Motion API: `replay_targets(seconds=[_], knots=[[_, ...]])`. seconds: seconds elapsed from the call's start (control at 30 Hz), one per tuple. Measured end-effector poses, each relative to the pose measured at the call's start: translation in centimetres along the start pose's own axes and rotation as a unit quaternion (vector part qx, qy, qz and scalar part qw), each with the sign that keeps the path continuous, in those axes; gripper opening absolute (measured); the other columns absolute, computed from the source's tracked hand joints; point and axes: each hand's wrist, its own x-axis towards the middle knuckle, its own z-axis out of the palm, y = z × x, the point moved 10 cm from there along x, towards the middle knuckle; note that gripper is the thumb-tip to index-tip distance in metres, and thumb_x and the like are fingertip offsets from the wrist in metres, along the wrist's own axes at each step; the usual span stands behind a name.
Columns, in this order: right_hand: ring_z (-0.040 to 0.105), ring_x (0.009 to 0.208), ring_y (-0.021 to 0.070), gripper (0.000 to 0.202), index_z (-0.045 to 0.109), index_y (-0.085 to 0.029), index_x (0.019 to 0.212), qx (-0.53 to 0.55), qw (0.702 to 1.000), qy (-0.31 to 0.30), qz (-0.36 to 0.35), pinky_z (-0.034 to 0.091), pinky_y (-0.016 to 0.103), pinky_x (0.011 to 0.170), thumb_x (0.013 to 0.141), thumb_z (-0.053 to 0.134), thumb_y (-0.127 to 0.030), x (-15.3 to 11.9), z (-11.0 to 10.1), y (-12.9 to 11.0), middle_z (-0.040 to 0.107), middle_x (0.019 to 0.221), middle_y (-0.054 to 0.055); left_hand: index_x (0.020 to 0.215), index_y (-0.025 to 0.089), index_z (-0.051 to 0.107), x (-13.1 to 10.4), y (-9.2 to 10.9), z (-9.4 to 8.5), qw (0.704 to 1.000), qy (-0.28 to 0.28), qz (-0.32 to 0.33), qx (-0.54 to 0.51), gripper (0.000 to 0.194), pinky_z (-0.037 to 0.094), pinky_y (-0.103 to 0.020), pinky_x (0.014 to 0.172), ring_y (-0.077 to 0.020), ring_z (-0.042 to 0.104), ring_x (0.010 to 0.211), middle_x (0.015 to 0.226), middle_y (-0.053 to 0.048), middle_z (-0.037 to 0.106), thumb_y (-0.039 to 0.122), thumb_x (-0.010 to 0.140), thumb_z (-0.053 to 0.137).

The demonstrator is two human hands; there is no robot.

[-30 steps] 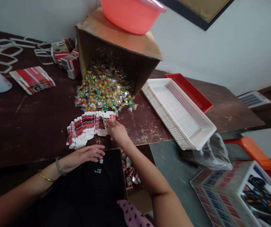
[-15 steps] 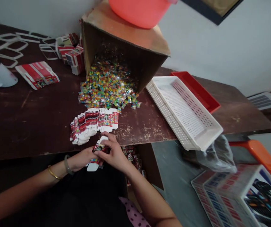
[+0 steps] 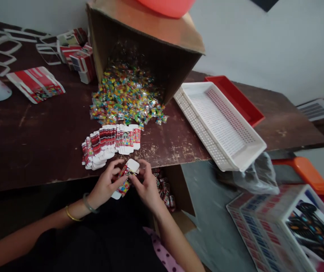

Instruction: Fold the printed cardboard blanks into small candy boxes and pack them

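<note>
Cardboard, thin and printed: that is what I have between both hands, a small flat carton (image 3: 125,178) held just off the near edge of the table (image 3: 31,151). My left hand (image 3: 105,186) pinches its lower end with thumb and fingers closed on it, and my right hand (image 3: 147,187) grips the upper end near the white flap. It looks very light and springy, stiff along the creases but easy to crush, so I judge the safest hold is on the side edges, not the flap. Just beyond my fingers lies a fanned row of flat cartons (image 3: 109,143), and past that a heap of wrapped sweets (image 3: 125,100) spilling from a tipped cardboard box (image 3: 150,41). To the right of my right hand sits a white tray (image 3: 221,128).
</note>
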Motion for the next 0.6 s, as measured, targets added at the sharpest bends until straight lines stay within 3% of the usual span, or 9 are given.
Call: replay_targets(seconds=[0.07,0.13,0.2,0.3,0.37,0.43,0.5,0.6], knots=[[0.058,0.062,0.0127,0.051,0.042,-0.024,0.127,0.091,0.994,0.028,0.047,0.045,0.022,0.057,0.085,0.063,-0.043,-0.9,-0.3,2.0,0.062,0.077,-0.002,0.137,0.024,0.044,-0.8,0.2,0.6,1.0,-0.021,0.003,0.016,0.059,0.05,-0.027,0.069,-0.0188,0.065,0.074,0.087,-0.001,0.069,0.034,0.084,0.067],[0.047,0.049,0.0088,0.042,0.052,-0.021,0.113,0.201,0.973,0.024,0.112,0.036,0.02,0.047,0.084,0.061,-0.051,-1.9,-0.1,4.2,0.055,0.065,-0.004,0.131,0.024,0.052,-1.5,0.0,1.3,0.997,-0.052,-0.004,0.056,0.053,0.05,-0.027,0.068,-0.0183,0.065,0.07,0.082,-0.001,0.069,0.034,0.082,0.069],[0.042,0.048,0.0071,0.04,0.058,-0.018,0.096,0.306,0.932,-0.008,0.193,0.032,0.018,0.044,0.079,0.067,-0.053,-3.1,0.8,6.3,0.051,0.062,-0.005,0.123,0.024,0.058,-2.0,-0.5,1.9,0.994,-0.082,-0.018,0.075,0.046,0.05,-0.027,0.067,-0.0183,0.064,0.068,0.078,0.001,0.07,0.034,0.08,0.071],[0.041,0.05,0.0048,0.039,0.061,-0.017,0.089,0.404,0.865,-0.061,0.293,0.033,0.016,0.045,0.066,0.08,-0.042,-5.0,2.3,8.1,0.053,0.064,-0.005,0.112,0.024,0.063,-3.0,-1.2,2.7,0.988,-0.122,-0.027,0.086,0.036,0.049,-0.027,0.068,-0.0185,0.064,0.068,0.073,0.003,0.069,0.033,0.079,0.072],[0.036,0.048,0.0022,0.039,0.063,-0.016,0.09,0.418,0.838,-0.109,0.335,0.031,0.014,0.044,0.061,0.085,-0.029,-6.2,3.3,8.4,0.053,0.063,-0.007,0.1,0.023,0.07,-3.8,-1.2,3.2,0.982,-0.149,-0.019,0.111,0.02,0.049,-0.027,0.073,-0.0203,0.066,0.075,0.078,0.0,0.072,0.032,0.082,0.068],[0.033,0.044,0.0005,0.038,0.063,-0.015,0.088,0.403,0.83,-0.148,0.356,0.03,0.013,0.042,0.059,0.087,-0.022,-6.9,4.1,8.4,0.051,0.059,-0.009,0.089,0.023,0.074,-4.6,-1.2,3.3,0.976,-0.168,-0.016,0.134,0.015,0.047,-0.027,0.076,-0.0216,0.066,0.081,0.085,-0.002,0.075,0.032,0.086,0.063],[0.035,0.042,0.0005,0.035,0.063,-0.014,0.084,0.374,0.841,-0.17,0.351,0.034,0.013,0.04,0.06,0.087,-0.023,-7.1,4.4,8.0,0.051,0.057,-0.009,0.087,0.023,0.074,-5.2,-1.3,3.0,0.976,-0.169,-0.028,0.133,0.019,0.047,-0.027,0.077,-0.0215,0.065,0.081,0.086,-0.002,0.075,0.034,0.089,0.059],[0.04,0.041,0.001,0.035,0.062,-0.015,0.083,0.342,0.862,-0.191,0.323,0.043,0.015,0.043,0.061,0.087,-0.028,-6.8,4.6,6.9,0.055,0.059,-0.009,0.099,0.023,0.07,-5.6,-2.0,2.2,0.984,-0.146,-0.079,0.07,0.02,0.046,-0.029,0.081,-0.0221,0.063,0.086,0.089,-0.002,0.073,0.037,0.09,0.058]])
